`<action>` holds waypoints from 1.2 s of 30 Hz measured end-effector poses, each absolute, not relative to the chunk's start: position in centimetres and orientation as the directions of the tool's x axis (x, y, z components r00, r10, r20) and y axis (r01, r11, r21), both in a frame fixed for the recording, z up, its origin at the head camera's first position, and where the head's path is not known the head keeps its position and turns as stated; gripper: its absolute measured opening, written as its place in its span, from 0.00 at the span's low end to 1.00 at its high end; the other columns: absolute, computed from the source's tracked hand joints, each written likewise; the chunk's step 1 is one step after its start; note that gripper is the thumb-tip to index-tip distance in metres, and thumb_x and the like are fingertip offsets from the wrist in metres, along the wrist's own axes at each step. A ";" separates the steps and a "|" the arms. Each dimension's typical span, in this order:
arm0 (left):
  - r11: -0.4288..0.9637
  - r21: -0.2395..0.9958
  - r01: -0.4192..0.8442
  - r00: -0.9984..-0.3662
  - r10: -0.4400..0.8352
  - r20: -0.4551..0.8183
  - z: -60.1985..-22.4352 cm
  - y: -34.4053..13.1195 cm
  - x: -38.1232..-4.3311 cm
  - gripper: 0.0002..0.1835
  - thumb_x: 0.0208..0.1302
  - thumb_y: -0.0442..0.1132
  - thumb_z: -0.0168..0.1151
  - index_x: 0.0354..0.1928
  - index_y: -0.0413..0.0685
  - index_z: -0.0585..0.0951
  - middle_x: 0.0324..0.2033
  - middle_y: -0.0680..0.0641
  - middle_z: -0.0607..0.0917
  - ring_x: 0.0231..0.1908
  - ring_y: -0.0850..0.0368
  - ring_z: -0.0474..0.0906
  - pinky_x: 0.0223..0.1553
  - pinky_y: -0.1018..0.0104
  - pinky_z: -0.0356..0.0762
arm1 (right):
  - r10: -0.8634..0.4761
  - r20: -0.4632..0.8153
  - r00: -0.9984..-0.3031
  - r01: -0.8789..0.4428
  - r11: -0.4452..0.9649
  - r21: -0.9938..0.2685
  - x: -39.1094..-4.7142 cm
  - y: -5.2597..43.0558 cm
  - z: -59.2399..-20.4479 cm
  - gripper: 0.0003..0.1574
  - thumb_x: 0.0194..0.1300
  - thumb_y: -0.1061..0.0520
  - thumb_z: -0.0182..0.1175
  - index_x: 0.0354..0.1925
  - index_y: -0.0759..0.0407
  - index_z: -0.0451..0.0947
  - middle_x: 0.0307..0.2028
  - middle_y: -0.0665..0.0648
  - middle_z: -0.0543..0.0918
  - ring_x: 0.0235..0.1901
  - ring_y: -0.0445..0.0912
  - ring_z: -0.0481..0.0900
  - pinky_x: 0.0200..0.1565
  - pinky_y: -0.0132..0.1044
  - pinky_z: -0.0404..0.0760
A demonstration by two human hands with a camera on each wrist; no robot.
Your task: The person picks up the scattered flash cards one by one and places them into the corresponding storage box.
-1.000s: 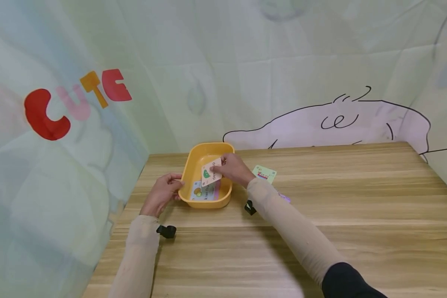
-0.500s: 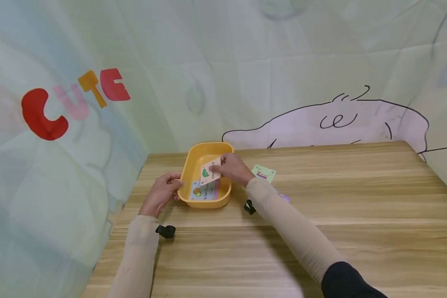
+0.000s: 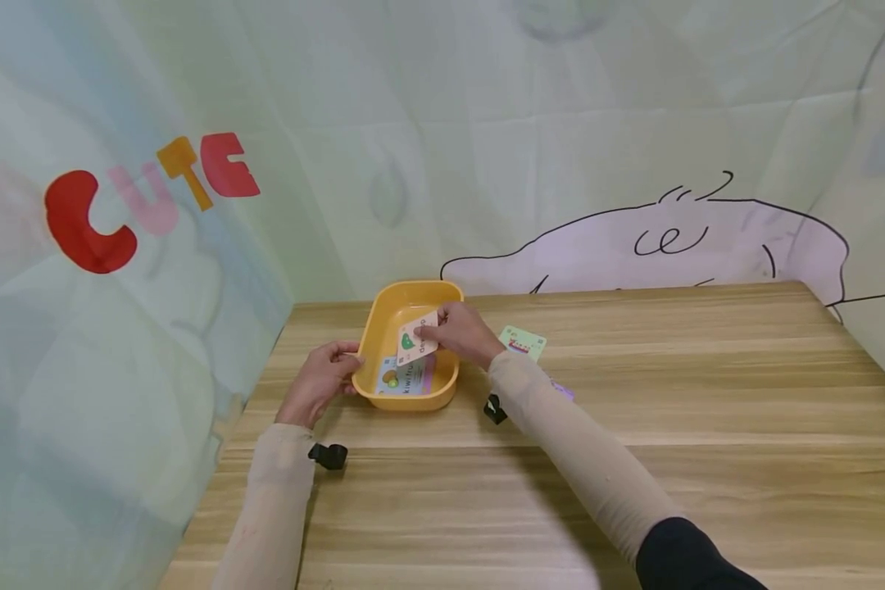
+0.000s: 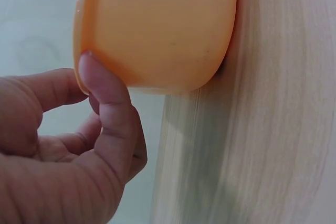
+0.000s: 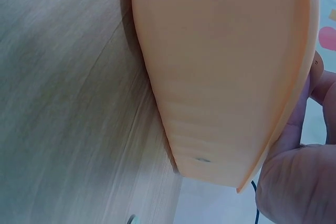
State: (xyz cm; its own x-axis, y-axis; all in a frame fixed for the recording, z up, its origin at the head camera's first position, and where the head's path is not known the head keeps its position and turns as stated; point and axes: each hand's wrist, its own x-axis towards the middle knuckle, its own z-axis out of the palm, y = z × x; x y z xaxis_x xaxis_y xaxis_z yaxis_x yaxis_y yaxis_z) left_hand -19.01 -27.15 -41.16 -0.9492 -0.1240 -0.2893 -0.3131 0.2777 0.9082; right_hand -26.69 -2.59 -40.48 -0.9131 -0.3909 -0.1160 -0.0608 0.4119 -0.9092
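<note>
A yellow plastic basin (image 3: 442,401) stands near the back left of the wooden table. My left hand (image 3: 319,383) pinches its left rim between thumb and fingers; the left wrist view shows the thumb (image 4: 102,77) on the rim's edge. Over the basin's right side, my right hand (image 3: 465,332) pinches a pale pink card (image 3: 413,348) with a green picture, tilted above the basin's floor. Beneath it, a light blue card (image 3: 401,378) reading "kiwi fru..." lies inside, its upper part covered. From the right wrist view, the basin's outer wall (image 5: 220,77) hides the held card.
Right of the basin, a green card (image 3: 524,340) lies on the table (image 3: 671,393), and a purple card (image 3: 563,391) shows partly behind the right sleeve. A printed cloth (image 3: 383,123) hangs along the back and left edges.
Both hands keep their holds on the basin and the card. The pink card's tilt shifts only very slightly; otherwise little differs.
</note>
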 end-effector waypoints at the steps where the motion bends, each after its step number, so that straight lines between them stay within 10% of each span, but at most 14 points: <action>1: 0.277 0.909 -0.313 -0.949 -0.125 -0.289 -41.2 -27.1 -19.0 0.20 0.77 0.35 0.54 0.67 0.37 0.71 0.48 0.41 0.78 0.32 0.57 0.77 0.32 0.69 0.81 | -0.392 -0.116 -0.912 -0.060 0.409 -0.911 -26.7 -2.6 -40.5 0.17 0.67 0.48 0.69 0.37 0.60 0.76 0.36 0.54 0.87 0.36 0.45 0.84 0.50 0.47 0.84; 27: 0.257 0.923 -0.287 -0.957 -0.110 -0.267 -41.0 -27.1 -19.0 0.21 0.77 0.35 0.54 0.67 0.35 0.70 0.46 0.41 0.78 0.31 0.58 0.77 0.29 0.70 0.79 | -0.439 -0.119 -0.891 -0.009 0.279 -0.960 -26.9 -2.6 -40.8 0.19 0.66 0.52 0.70 0.38 0.64 0.73 0.33 0.60 0.86 0.36 0.54 0.90 0.52 0.46 0.84; 36: 0.255 0.921 -0.294 -0.955 -0.119 -0.272 -41.0 -27.1 -18.9 0.21 0.77 0.35 0.54 0.67 0.35 0.70 0.46 0.41 0.78 0.31 0.58 0.77 0.28 0.70 0.79 | -0.429 -0.124 -0.895 -0.017 0.309 -0.951 -26.8 -2.6 -40.7 0.18 0.67 0.52 0.69 0.38 0.63 0.74 0.32 0.59 0.87 0.36 0.52 0.90 0.42 0.29 0.84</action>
